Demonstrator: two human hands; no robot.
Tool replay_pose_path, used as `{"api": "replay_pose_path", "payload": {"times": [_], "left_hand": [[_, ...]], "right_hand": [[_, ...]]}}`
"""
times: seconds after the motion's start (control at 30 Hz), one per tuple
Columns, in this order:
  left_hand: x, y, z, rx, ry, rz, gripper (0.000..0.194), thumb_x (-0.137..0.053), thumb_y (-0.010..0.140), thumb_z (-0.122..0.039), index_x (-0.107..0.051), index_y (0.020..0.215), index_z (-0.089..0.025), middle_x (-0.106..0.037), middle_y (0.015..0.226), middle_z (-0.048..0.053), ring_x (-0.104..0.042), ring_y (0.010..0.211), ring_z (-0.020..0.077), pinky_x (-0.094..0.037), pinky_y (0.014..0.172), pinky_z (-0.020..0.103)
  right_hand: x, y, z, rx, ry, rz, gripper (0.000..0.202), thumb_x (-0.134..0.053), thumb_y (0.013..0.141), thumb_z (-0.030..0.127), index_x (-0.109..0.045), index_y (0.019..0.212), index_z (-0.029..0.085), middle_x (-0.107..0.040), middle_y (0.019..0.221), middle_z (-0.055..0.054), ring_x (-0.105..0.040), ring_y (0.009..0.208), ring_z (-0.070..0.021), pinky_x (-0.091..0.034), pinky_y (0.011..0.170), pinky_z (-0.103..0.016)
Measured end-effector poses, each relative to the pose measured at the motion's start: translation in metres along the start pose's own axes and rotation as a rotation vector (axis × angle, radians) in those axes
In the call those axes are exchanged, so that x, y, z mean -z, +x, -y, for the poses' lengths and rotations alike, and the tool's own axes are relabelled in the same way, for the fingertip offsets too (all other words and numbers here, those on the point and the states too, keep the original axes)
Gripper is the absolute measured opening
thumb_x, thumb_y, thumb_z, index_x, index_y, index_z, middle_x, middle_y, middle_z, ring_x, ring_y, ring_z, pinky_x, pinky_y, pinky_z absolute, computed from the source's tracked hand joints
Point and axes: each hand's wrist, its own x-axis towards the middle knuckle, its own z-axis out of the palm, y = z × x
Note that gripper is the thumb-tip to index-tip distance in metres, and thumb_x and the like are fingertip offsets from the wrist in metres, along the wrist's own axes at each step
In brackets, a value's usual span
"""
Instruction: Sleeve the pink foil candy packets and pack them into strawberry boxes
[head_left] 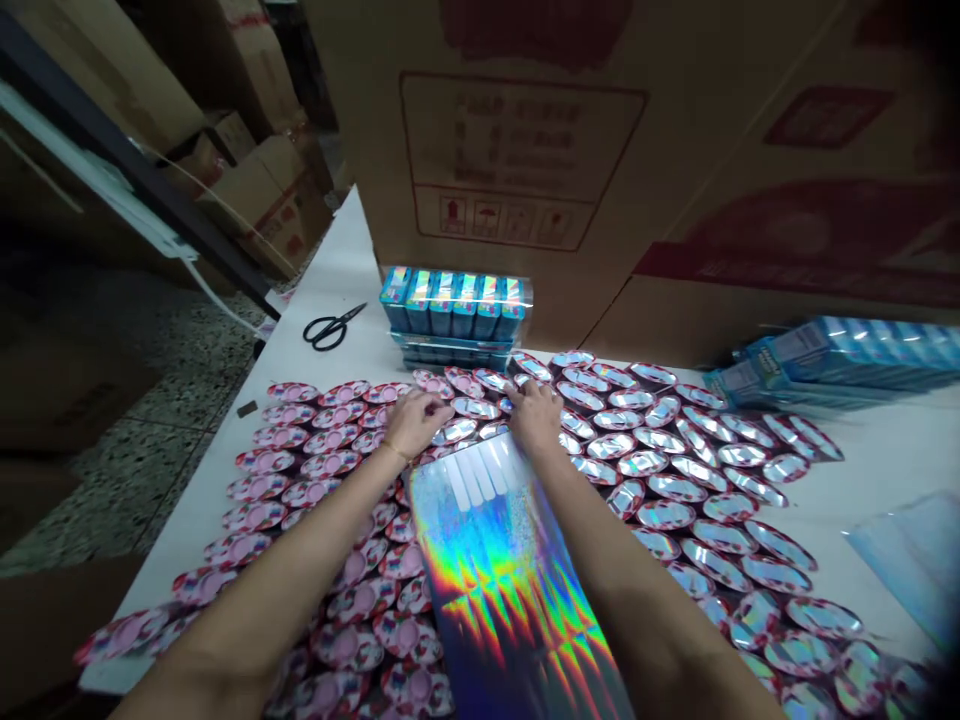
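Note:
Many oval red-edged items cover the white table (349, 245). Those on the left, such as one oval piece (255, 487), show pink centres; those on the right, such as a shiny oval piece (667, 514), look silvery. My left hand (415, 422) is over the upper middle rows, fingertips pinched together; what they hold is too small to name. My right hand (535, 412) rests on the ovals just to its right, fingers bent down, their tips partly hidden. Between my forearms lies a rainbow-shiny sheet (502, 580) with several pale strips (478, 474) at its top end.
Black scissors (332, 328) lie at the back left. Blue packs in clear wrap (454, 310) stand behind my hands, and more blue packs (862, 355) at the right. A large cardboard box (525, 170) rises behind. A clear sheet (911, 560) lies at the right edge.

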Motion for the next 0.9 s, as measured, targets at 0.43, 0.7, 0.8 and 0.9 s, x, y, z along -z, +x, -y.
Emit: {"api": "replay_pose_path", "payload": {"times": [0.43, 0.7, 0.8, 0.9], "left_hand": [[-0.012, -0.084, 0.026, 0.051, 0.017, 0.056, 0.015, -0.065, 0.069, -0.035, -0.063, 0.074, -0.021, -0.053, 0.094, 0.003, -0.046, 0.096, 0.0213, -0.034, 0.080, 0.034], [-0.018, -0.088, 0.029, 0.063, -0.020, -0.043, 0.017, -0.061, 0.073, -0.037, -0.064, 0.071, -0.021, -0.054, 0.093, 0.003, -0.046, 0.095, 0.0206, -0.033, 0.080, 0.035], [-0.017, -0.088, 0.028, 0.064, -0.025, -0.038, 0.017, -0.061, 0.073, -0.038, -0.065, 0.072, -0.021, -0.055, 0.093, 0.003, -0.046, 0.095, 0.0209, -0.032, 0.079, 0.035], [-0.015, -0.088, 0.029, 0.061, -0.032, -0.030, 0.016, -0.063, 0.071, -0.037, -0.065, 0.073, -0.021, -0.055, 0.093, 0.003, -0.046, 0.095, 0.0211, -0.032, 0.079, 0.035]], "right_hand": [[-0.024, -0.076, 0.062, 0.722, 0.110, 0.072, 0.030, -0.043, 0.086, 0.021, -0.056, 0.112, 0.020, -0.057, 0.101, -0.010, -0.044, 0.089, -0.0218, -0.036, 0.074, -0.034], [-0.029, -0.089, 0.052, 0.858, 0.011, 0.034, 0.033, -0.042, 0.084, 0.016, -0.052, 0.115, 0.011, -0.051, 0.117, -0.013, -0.042, 0.095, -0.0234, -0.037, 0.079, -0.035], [-0.027, -0.090, 0.059, 0.754, 0.075, 0.040, 0.024, -0.042, 0.086, 0.020, -0.058, 0.103, 0.015, -0.053, 0.113, -0.011, -0.044, 0.092, -0.0215, -0.037, 0.078, -0.033], [-0.016, -0.090, 0.067, 0.576, 0.179, 0.085, 0.015, -0.047, 0.084, 0.023, -0.060, 0.087, 0.017, -0.058, 0.097, -0.009, -0.046, 0.088, -0.0202, -0.036, 0.076, -0.032]]}}
